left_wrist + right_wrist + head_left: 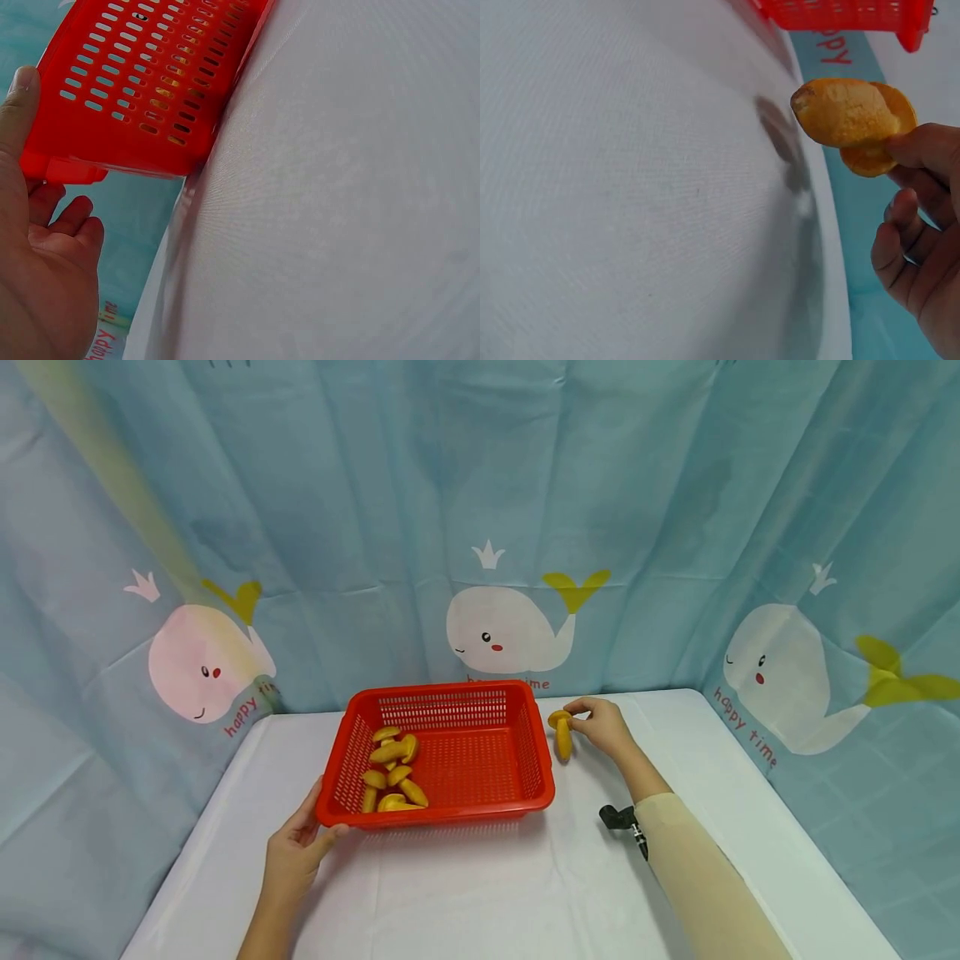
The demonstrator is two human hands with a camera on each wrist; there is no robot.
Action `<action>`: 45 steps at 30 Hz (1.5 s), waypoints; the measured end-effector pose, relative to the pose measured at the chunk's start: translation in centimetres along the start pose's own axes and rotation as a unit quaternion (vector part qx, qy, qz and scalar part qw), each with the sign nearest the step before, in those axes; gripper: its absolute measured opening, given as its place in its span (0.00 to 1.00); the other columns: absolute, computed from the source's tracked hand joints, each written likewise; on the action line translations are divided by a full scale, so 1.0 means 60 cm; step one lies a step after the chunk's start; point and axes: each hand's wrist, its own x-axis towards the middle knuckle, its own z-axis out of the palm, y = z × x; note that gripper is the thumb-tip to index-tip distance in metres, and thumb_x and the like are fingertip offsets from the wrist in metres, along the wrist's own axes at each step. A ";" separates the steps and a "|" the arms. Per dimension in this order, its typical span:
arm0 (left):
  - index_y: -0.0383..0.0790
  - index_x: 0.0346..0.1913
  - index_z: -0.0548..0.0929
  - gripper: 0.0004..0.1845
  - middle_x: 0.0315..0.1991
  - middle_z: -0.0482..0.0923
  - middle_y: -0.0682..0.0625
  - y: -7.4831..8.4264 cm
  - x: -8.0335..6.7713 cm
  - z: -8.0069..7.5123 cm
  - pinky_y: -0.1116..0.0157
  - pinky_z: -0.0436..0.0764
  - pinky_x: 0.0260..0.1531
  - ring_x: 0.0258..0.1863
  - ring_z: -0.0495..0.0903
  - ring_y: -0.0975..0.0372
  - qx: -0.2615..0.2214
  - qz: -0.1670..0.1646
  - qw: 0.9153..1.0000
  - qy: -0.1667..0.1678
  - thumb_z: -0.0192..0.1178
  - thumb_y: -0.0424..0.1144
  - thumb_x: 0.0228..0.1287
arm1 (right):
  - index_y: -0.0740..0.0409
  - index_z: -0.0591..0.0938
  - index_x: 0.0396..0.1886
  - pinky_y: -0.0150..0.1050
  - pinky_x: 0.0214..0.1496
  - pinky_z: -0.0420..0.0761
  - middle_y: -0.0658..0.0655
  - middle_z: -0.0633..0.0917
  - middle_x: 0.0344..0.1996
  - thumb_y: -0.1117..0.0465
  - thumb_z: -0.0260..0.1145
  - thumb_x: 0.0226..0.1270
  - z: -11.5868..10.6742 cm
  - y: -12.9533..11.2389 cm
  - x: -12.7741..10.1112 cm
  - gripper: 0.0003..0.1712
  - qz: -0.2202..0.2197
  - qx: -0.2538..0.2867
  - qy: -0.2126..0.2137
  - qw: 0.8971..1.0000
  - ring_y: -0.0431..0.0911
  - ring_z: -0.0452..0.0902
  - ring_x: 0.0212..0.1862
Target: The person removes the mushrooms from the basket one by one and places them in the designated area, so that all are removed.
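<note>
Curtain (360, 527) printed with whales is hanging around a white table (450, 893). At the left, a person's left hand (292, 857) is gripping the near left corner of a red basket (480, 813), thumb and fingers closing on the rim. Several brown-yellow mushrooms (393, 751) are lying in the basket's left part. Just outside its right side, another mushroom (563, 742) is hanging above the table, its cap pinched between thumb and fingertip of the right hand (606, 728), whose other fingers are bending loosely. Beside the beige sleeve (693, 868), a black object (617, 817) is showing.
</note>
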 end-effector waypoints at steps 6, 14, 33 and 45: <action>0.56 0.77 0.67 0.39 0.77 0.65 0.52 0.001 0.000 0.004 0.84 0.72 0.57 0.73 0.66 0.73 -0.013 0.003 1.000 -0.001 0.70 0.35 0.65 | 0.55 0.88 0.53 0.42 0.47 0.78 0.59 0.88 0.52 0.60 0.70 0.69 0.002 0.011 0.003 0.14 0.004 -0.009 -0.011 1.000 0.52 0.78 0.47; 0.56 0.78 0.67 0.40 0.77 0.65 0.49 0.004 -0.002 0.010 0.84 0.73 0.56 0.72 0.67 0.74 -0.012 0.007 1.000 -0.002 0.70 0.36 0.65 | 0.58 0.87 0.54 0.48 0.51 0.81 0.61 0.88 0.53 0.62 0.69 0.70 0.004 0.025 0.002 0.15 0.004 -0.015 -0.020 1.000 0.54 0.80 0.51; 0.59 0.78 0.65 0.40 0.77 0.65 0.51 -0.001 -0.004 0.004 0.84 0.70 0.58 0.72 0.66 0.74 0.021 0.006 1.000 -0.006 0.70 0.38 0.65 | 0.61 0.86 0.54 0.37 0.40 0.85 0.62 0.87 0.54 0.62 0.67 0.70 0.013 0.030 0.007 0.15 0.034 0.020 -0.044 0.998 0.50 0.81 0.43; 0.56 0.78 0.66 0.40 0.77 0.64 0.50 0.012 -0.004 0.000 0.85 0.69 0.58 0.71 0.65 0.77 0.018 0.014 1.000 -0.008 0.70 0.37 0.66 | 0.60 0.86 0.56 0.35 0.37 0.86 0.61 0.87 0.54 0.61 0.67 0.71 0.017 0.026 0.009 0.16 0.040 0.038 -0.046 0.997 0.48 0.81 0.39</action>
